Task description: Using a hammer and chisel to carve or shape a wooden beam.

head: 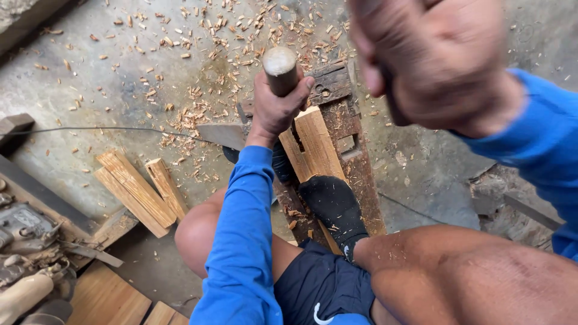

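1. Your right hand (436, 57) is up close to your face, blurred, fingers curled shut. Something dark may sit in the fist, but I cannot tell what. If it comes down off line, it can hit your left wrist rather than the tool.
2. Your foot (334, 204), in only a black sock, pins the piece of wood (316, 144) to the dark plank (355, 156). A glancing blade or a sudden split can reach the toes (a sock stops nothing).
3. The piece of wood lies lengthwise on the plank, just beyond your foot and just beside your left hand. If your foot eases off, it can roll or kick sideways.
4. Your left hand (274, 108) is clamped around the round wooden handle (280, 69), and the grey blade (221, 135) points left. Your knuckles touch the wood, so a twist can pinch them.
5. Chips (205, 36) cover the floor beyond, and loose footing there can slide.
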